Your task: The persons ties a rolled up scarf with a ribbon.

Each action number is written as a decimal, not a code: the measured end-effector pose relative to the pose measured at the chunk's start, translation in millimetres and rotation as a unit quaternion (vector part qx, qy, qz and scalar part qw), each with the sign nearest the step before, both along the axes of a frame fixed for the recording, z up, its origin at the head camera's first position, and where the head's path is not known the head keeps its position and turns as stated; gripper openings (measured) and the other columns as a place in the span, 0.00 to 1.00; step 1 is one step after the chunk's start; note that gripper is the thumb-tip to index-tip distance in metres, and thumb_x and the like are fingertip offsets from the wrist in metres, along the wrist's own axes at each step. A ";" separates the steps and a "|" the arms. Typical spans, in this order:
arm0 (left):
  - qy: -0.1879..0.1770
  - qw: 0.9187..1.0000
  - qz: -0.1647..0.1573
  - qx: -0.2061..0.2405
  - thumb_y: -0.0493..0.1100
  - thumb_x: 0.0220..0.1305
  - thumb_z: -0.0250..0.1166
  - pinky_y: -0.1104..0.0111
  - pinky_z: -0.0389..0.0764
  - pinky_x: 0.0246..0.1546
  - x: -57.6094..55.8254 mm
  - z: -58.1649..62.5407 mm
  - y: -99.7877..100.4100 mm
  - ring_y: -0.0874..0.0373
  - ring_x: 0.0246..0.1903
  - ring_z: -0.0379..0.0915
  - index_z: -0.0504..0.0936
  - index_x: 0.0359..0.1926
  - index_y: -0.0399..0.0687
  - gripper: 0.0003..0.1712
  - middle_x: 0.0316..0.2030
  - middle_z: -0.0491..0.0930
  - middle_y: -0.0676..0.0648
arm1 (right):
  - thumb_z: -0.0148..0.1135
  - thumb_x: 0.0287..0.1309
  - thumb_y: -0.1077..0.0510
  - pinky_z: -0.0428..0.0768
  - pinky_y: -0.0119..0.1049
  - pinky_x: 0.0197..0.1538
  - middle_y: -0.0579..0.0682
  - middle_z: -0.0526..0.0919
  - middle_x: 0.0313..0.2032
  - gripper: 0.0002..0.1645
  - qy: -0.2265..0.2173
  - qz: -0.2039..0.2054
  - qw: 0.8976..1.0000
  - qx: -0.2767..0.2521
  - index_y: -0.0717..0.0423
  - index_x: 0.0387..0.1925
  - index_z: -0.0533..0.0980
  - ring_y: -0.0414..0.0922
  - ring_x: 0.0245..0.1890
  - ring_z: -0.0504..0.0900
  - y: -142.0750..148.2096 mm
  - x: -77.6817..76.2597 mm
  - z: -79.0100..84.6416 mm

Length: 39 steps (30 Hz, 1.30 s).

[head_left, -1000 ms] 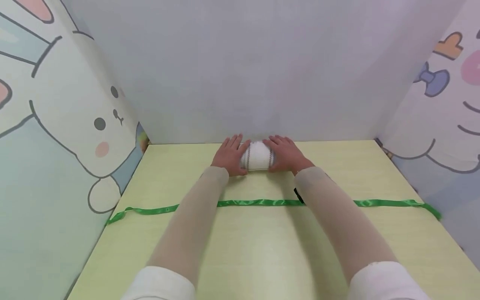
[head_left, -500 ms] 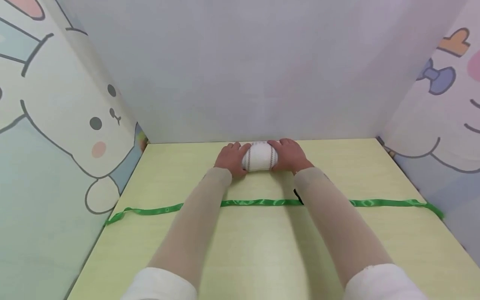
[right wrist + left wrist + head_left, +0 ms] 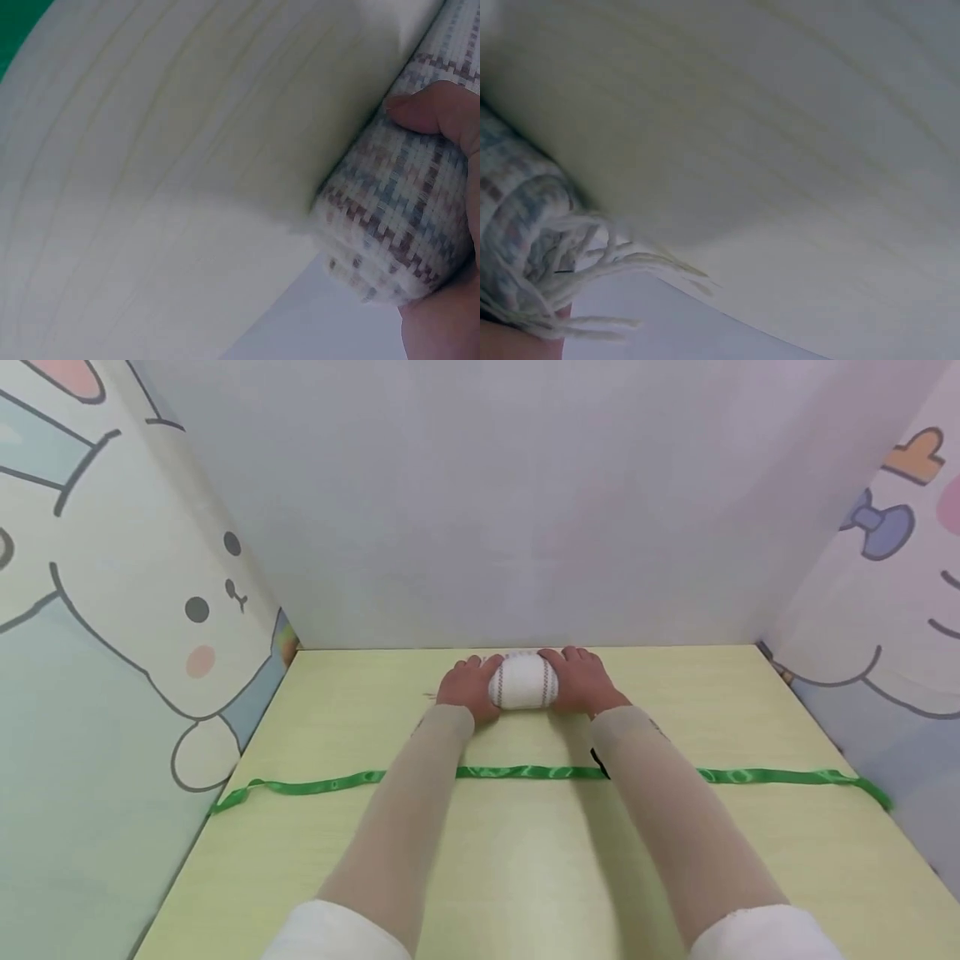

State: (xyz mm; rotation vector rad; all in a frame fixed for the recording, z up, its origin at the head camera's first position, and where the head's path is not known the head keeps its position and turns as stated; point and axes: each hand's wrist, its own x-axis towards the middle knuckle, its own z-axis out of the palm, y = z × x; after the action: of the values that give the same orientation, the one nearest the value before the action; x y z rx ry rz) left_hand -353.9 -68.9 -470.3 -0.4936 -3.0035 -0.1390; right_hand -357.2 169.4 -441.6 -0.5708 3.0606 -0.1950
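A rolled-up woven cloth (image 3: pixel 523 681), white with lengthwise patterned bands, lies crosswise near the table's far edge. My left hand (image 3: pixel 468 687) grips its left end, thumb on the near side and fingers over the far side. The right end is held the same way by my right hand (image 3: pixel 585 682). In the left wrist view, loose white fringe (image 3: pixel 645 262) hangs from the spiral end of the roll. The right wrist view shows the thumb (image 3: pixel 431 109) pressed on the blue, brown and white weave. The fingertips behind the roll are hidden.
A green ribbon (image 3: pixel 525 772) runs across the pale yellow table (image 3: pixel 525 852), between the roll and me, passing under both forearms. A plain pale wall (image 3: pixel 510 510) rises behind the table. Printed cartoon panels stand on the left (image 3: pixel 127 610) and right (image 3: pixel 862 610).
My fingers, stretched out a second ago, have curled round the roll's ends. Hands and roll have shifted slightly toward me, and fringe now shows beside the left hand.
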 end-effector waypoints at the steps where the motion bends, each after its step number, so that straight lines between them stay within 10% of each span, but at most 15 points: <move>1: -0.001 1.000 0.003 0.000 0.59 0.48 0.78 0.52 0.77 0.56 2.6 0.9 1.8 0.46 0.52 0.71 0.59 0.77 0.65 0.57 0.57 0.72 0.46 | 0.74 0.53 0.43 0.58 0.63 0.71 0.63 0.68 0.64 0.54 0.000 0.004 1.000 -0.002 0.46 0.77 0.58 0.63 0.66 0.64 2.4 1.0 -0.5; 22: -0.003 0.999 0.024 -0.029 0.54 0.54 0.73 0.52 0.78 0.52 25.7 5.4 16.8 0.45 0.52 0.70 0.59 0.78 0.65 0.52 0.57 0.71 0.43 | 0.75 0.47 0.50 0.66 0.62 0.66 0.62 0.72 0.58 0.52 0.010 0.005 1.000 -0.006 0.48 0.73 0.62 0.62 0.58 0.70 17.5 22.2 1.6; 39: 0.057 0.997 -0.031 -0.030 0.55 0.54 0.77 0.54 0.81 0.43 29.9 31.6 -2.3 0.46 0.49 0.73 0.64 0.74 0.63 0.48 0.55 0.74 0.43 | 0.76 0.50 0.41 0.75 0.60 0.57 0.61 0.76 0.55 0.51 0.045 0.013 0.998 0.035 0.50 0.72 0.64 0.60 0.53 0.74 9.4 35.2 30.7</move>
State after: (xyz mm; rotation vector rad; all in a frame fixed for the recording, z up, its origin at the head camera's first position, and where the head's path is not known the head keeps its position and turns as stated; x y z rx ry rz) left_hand -323.9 -71.2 -438.7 -0.5816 -2.8893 -0.0256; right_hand -322.0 178.8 -410.9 -0.6307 3.1307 -0.0626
